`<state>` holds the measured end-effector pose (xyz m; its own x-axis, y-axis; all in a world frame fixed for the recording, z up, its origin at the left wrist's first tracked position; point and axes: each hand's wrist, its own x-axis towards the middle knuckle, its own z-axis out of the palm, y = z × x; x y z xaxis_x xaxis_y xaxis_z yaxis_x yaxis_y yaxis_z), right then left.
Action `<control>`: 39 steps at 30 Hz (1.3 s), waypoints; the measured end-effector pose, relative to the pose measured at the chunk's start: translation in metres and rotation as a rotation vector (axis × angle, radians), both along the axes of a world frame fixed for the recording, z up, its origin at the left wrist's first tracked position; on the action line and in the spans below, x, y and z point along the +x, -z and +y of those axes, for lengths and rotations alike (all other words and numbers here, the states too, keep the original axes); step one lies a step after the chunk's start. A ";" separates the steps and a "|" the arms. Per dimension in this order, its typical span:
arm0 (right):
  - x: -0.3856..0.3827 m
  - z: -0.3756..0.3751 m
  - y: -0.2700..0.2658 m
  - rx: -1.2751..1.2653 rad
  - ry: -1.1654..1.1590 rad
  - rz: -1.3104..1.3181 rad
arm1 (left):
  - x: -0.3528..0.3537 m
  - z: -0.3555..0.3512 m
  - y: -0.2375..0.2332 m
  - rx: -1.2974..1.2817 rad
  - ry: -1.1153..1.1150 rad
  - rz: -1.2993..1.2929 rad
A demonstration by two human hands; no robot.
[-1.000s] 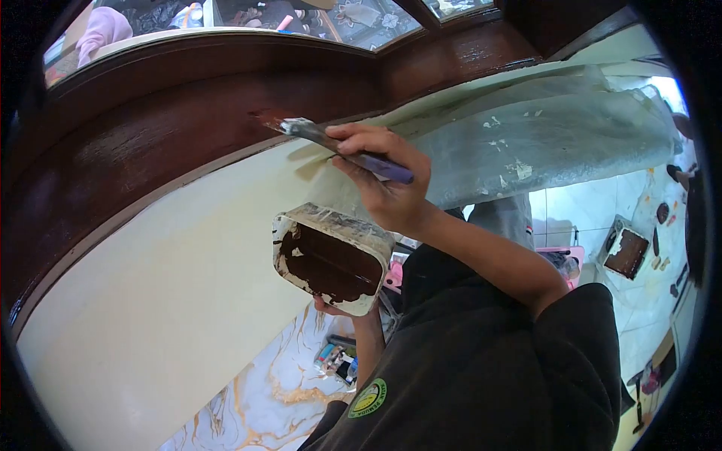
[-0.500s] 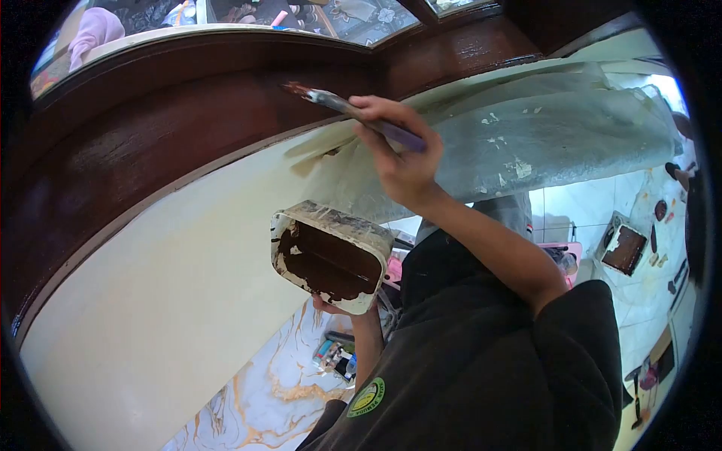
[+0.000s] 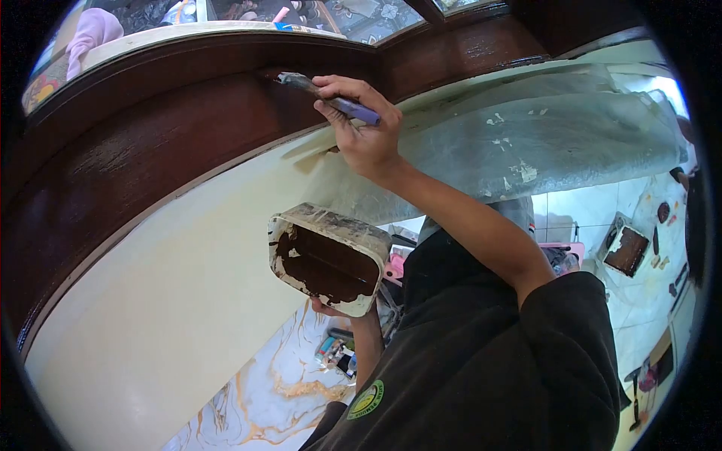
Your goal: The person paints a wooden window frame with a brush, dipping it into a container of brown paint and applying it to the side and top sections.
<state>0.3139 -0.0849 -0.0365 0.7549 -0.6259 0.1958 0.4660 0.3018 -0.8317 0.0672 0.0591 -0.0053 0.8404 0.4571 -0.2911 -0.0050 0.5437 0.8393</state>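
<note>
My right hand (image 3: 367, 124) is closed round a paintbrush (image 3: 353, 110) with a purple handle. The brush tip meets the dark brown wooden panel (image 3: 165, 139), which has glossy wet-looking patches. Below it, my left hand (image 3: 329, 308) grips a paint-smeared white tub (image 3: 380, 242) from underneath; most of that hand is hidden behind the tub. Dark brown paint (image 3: 323, 270) coats the inside of the tub, which is tilted so its opening faces me.
Translucent plastic sheeting (image 3: 556, 135) hangs along the wall at right. A cream wall (image 3: 150, 286) lies under the wood. On the floor are another paint container (image 3: 626, 250) and a small box of bottles (image 3: 336, 353). Window glass (image 3: 368, 19) is above.
My right hand has moved left and slightly up, bringing the brush against the wood. The tub in my left hand has hardly moved.
</note>
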 end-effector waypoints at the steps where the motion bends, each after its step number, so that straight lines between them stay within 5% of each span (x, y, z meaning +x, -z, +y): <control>1: 0.001 0.000 0.000 0.000 0.002 -0.003 | 0.000 0.000 0.001 -0.006 -0.011 0.000; 16: -0.103 -0.049 -0.005 -0.001 -0.441 0.068 | -0.001 -0.001 -0.004 -0.070 0.026 -0.006; 25: -0.019 -0.026 -0.004 0.003 -0.086 -0.062 | -0.005 0.004 0.003 -0.054 -0.019 -0.023; 39: -0.025 -0.018 0.003 -0.046 -0.154 -0.004 | -0.011 0.009 0.006 -0.024 -0.033 0.022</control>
<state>0.2889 -0.1029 -0.0399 0.8406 -0.4928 0.2247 0.4200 0.3313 -0.8449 0.0563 0.0683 -0.0112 0.8184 0.4768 -0.3207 -0.0046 0.5636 0.8261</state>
